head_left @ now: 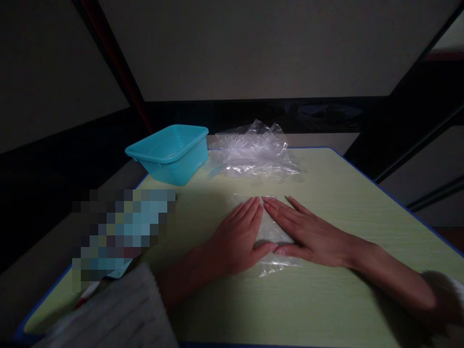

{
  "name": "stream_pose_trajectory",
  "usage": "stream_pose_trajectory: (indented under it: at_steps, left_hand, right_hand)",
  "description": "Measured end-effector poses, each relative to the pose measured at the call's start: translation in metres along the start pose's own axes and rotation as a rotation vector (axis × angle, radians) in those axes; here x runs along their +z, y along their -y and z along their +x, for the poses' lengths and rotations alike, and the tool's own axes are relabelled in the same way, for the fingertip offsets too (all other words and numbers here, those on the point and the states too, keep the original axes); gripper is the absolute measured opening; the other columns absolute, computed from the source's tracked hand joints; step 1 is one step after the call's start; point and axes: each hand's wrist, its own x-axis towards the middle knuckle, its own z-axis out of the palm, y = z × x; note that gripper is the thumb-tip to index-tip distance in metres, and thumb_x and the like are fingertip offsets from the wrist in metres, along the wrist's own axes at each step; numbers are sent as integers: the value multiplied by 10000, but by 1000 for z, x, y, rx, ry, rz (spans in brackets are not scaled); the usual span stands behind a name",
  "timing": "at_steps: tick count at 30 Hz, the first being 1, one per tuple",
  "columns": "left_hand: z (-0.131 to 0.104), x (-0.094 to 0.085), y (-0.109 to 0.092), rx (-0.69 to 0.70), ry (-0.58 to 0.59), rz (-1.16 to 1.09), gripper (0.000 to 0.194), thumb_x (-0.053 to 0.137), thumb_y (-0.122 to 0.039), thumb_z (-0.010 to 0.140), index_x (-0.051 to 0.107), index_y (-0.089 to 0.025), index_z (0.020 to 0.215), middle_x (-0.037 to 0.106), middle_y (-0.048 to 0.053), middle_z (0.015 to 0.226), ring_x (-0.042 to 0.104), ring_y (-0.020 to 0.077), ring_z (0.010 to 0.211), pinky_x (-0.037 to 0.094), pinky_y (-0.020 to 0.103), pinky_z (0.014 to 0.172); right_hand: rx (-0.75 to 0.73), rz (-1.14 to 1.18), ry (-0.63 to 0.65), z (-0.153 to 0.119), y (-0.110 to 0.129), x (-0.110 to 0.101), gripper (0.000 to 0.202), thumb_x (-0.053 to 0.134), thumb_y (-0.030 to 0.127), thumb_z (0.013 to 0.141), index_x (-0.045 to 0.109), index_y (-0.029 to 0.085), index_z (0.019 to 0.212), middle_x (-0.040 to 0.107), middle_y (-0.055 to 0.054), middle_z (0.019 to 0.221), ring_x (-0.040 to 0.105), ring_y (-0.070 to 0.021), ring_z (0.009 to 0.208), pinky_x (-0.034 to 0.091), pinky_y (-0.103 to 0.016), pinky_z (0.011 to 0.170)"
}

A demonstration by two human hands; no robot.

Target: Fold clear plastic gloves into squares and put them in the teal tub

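Note:
A clear plastic bag lies flat on the table in front of me, with a whitish look in its middle; what it contains, if anything, I cannot make out. My left hand rests flat on its left part, fingers stretched forward. Over the right part lies my right hand, also flat, its fingers extended and the little finger apart. The two thumbs nearly meet near the bag's front, and the index fingertips come close together at the back. Both palms hide much of the bag.
A turquoise plastic basin stands at the table's back left. Beside it, crumpled clear plastic bags lie in a heap. A blurred-out flat item is at the left edge. The pale green table has a blue rim.

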Motion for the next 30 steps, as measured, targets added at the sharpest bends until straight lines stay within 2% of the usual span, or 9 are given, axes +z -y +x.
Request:
stream_pose_trajectory:
  at_steps: [5, 15, 20, 23, 25, 27, 28, 30]
  left_hand:
    - [-2, -2, 4, -17, 33, 60, 720, 429, -482, 832, 290, 16, 1333, 231, 231, 1437, 170, 289, 1353, 205, 430, 1089]
    - [-15, -12, 14, -106, 122, 126, 824, 468, -586, 778, 270, -50, 1371, 179, 170, 1472, 113, 333, 1357, 184, 466, 1089]
    - [-19, -14, 20, -126, 149, 98, 865, 483, -629, 741, 258, -90, 1379, 149, 154, 1482, 92, 334, 1361, 176, 475, 1083]
    - [-20, -14, 21, -134, 140, 55, 920, 508, -644, 715, 227, -83, 1387, 131, 171, 1482, 57, 333, 1364, 151, 480, 1087]
    - [-21, -15, 21, -123, 116, -11, 955, 552, -630, 693, 209, -73, 1389, 105, 185, 1483, 20, 339, 1364, 130, 497, 1087]
    - [-22, -18, 20, -83, 43, -131, 906, 573, -577, 710, 222, -82, 1383, 96, 183, 1486, 18, 335, 1366, 120, 506, 1087]
    - [-23, -19, 19, -70, -20, -215, 826, 557, -531, 744, 245, -97, 1373, 125, 176, 1484, 60, 322, 1368, 134, 496, 1087]
    - [-23, -23, 16, -99, -151, -426, 602, 488, -421, 820, 328, -130, 1323, 292, 158, 1438, 258, 278, 1327, 242, 445, 1062]
  right_hand:
    - [15, -20, 35, 0, 0, -1, 847, 324, 631, 835, 114, 58, 1423, 121, -208, 1458, 121, -301, 1343, 101, -543, 1074]
    - [21, -67, 52, -2, 1, -3, 859, 299, 647, 832, 144, 35, 1414, 132, -218, 1454, 118, -299, 1344, 144, -550, 1064]
    - [-2, -20, 1, -2, -2, 1, 846, 352, 631, 828, 92, 97, 1431, 143, -201, 1464, 130, -298, 1347, 132, -561, 1062]
    - [-28, 110, -52, -5, -7, -1, 823, 371, 615, 831, 80, 139, 1435, 160, -188, 1470, 138, -297, 1350, 137, -583, 1052]
    - [-45, 250, -147, -8, -10, -8, 755, 391, 580, 844, 139, 174, 1429, 212, -169, 1467, 175, -278, 1348, 193, -563, 1047]
    - [-63, 375, -263, -11, -11, -19, 632, 470, 509, 844, 300, 213, 1376, 358, -142, 1409, 303, -247, 1304, 306, -498, 1019]
    - [-83, 413, -290, -13, -10, -24, 532, 528, 455, 832, 422, 221, 1298, 467, -126, 1325, 410, -228, 1234, 374, -452, 977]
    - [-138, 453, -267, -15, -7, -33, 285, 590, 343, 818, 604, 199, 1064, 608, -89, 1086, 565, -182, 1022, 472, -352, 847]
